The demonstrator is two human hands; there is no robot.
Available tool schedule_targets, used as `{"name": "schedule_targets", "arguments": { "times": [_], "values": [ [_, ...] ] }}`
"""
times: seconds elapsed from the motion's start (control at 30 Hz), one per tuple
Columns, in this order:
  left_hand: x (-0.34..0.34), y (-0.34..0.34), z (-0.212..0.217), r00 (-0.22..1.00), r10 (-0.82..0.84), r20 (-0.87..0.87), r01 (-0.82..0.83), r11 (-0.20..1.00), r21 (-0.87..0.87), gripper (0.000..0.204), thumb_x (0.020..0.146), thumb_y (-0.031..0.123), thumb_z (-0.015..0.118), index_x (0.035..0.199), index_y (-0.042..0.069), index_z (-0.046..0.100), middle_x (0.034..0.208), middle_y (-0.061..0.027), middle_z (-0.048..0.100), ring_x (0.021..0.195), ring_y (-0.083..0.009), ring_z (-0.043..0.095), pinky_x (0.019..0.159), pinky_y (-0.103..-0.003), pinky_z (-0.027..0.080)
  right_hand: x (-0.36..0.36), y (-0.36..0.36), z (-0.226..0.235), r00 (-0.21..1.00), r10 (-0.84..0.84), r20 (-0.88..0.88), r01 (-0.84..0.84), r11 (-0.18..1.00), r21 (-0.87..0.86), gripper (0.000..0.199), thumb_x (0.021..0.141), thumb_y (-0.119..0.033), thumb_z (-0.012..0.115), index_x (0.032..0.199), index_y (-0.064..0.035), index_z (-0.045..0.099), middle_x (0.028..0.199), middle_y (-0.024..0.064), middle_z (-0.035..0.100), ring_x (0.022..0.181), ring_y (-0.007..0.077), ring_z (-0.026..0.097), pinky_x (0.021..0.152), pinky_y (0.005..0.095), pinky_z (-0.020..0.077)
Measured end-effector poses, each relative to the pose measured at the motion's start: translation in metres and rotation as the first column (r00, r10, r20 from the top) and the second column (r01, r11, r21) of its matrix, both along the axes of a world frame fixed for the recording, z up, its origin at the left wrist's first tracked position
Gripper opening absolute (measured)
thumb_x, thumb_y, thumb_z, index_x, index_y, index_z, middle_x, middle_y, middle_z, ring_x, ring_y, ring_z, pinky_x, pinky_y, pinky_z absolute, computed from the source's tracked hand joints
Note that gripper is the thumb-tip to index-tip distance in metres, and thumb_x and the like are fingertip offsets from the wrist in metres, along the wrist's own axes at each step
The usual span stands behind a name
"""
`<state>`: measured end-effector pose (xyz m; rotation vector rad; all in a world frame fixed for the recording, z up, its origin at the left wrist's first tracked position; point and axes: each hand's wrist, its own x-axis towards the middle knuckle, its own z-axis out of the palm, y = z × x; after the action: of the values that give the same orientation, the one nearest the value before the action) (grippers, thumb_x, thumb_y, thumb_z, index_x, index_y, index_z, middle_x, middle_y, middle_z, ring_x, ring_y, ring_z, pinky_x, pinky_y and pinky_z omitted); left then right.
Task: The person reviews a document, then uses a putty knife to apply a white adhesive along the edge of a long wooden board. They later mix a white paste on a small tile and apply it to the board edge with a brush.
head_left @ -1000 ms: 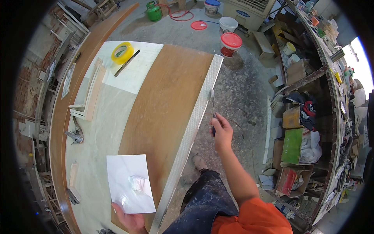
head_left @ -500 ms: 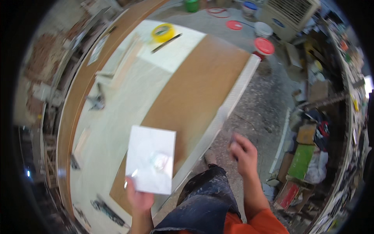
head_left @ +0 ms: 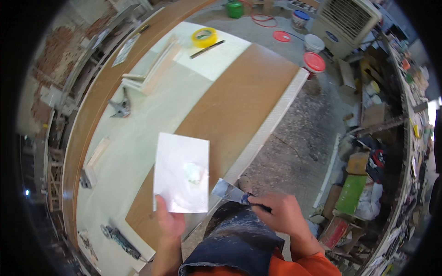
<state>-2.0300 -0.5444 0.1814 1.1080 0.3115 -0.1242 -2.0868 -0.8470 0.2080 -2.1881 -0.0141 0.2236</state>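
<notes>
My left hand [head_left: 171,222] grips the lower edge of a flat white board [head_left: 177,158], thumb on its face. A small pale dab of paste [head_left: 193,174] sits on the board. My right hand [head_left: 282,212] is closed round the dark handle of a putty knife [head_left: 226,190]. Its metal blade points left toward the board, just short of the right edge. Both hands are above the near side of a large worktop, where a brown panel [head_left: 230,106] lies beside a pale sheet [head_left: 152,115].
On the worktop are a yellow tape roll [head_left: 204,37], a dark thin stick [head_left: 207,49], wood strips [head_left: 152,69], a spring clamp [head_left: 121,106] and a dark tool [head_left: 120,241]. Lidded buckets [head_left: 314,62] and an air cooler [head_left: 347,25] stand beyond. Boxes [head_left: 351,194] crowd the right.
My right hand has moved left and turned, bringing the putty knife's blade near the board. The white board has risen slightly in view.
</notes>
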Motion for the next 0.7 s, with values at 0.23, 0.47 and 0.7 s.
{"name": "schedule_targets", "arguments": {
  "times": [0.23,0.47,0.7],
  "values": [
    [0.002,0.002,0.012,0.998,0.046,0.040,-0.040,0.989,-0.140,0.065,0.108,0.047,0.048,0.152,0.000,0.040,0.151,-0.0137,0.050,0.139,-0.0295,0.049,0.117,-0.046,0.039,0.007,-0.030,-0.124,0.662,-0.526,-0.533,0.699,0.177,0.693,0.039,0.099,-0.013,0.066,0.136,-0.0016,0.061,0.101,0.0131,0.073,0.079,0.0185,0.069,0.064,0.0327,0.0543],
    [-0.005,0.002,0.012,0.997,0.072,-0.022,-0.074,0.996,-0.054,0.067,0.108,0.049,0.045,0.155,0.003,0.035,0.154,-0.0134,0.046,0.142,-0.0306,0.045,0.117,-0.047,0.038,0.024,0.000,-0.157,0.569,-0.526,-0.632,0.718,-0.057,0.694,0.040,0.101,-0.013,0.064,0.139,-0.0020,0.058,0.104,0.0101,0.071,0.079,0.0176,0.069,0.065,0.0289,0.0546],
    [-0.015,0.003,0.017,0.997,0.079,-0.019,-0.081,0.995,-0.066,0.069,0.107,0.050,0.048,0.153,0.000,0.039,0.153,-0.0134,0.050,0.140,-0.0309,0.049,0.116,-0.047,0.040,0.037,0.031,-0.188,0.557,-0.599,-0.575,0.706,-0.022,0.708,0.042,0.099,-0.010,0.066,0.140,-0.0023,0.059,0.101,0.0056,0.070,0.078,0.0131,0.066,0.062,0.0269,0.0528]
  ]
}}
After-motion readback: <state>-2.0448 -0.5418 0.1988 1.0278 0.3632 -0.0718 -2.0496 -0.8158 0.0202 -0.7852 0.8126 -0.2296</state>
